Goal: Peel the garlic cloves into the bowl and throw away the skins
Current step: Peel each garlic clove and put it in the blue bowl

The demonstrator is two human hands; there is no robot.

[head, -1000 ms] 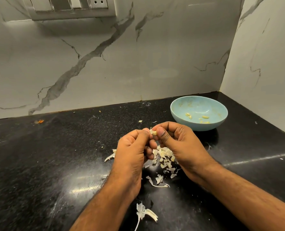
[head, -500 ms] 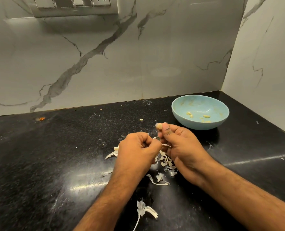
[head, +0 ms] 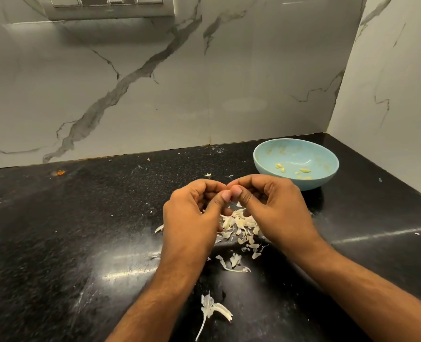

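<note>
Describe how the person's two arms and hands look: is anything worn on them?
The left hand and right hand are bare: no gloves, rings, watch or bracelets show. Both forearms are uncovered to the frame edge, with no sleeves visible, and carry fine hair.

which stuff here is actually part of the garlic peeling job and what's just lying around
Part of the job:
- left hand and right hand, thumbs pinched together
- blue bowl holding peeled cloves
- garlic skins on the counter

Just lying about:
- orange scrap
- switch panel
</note>
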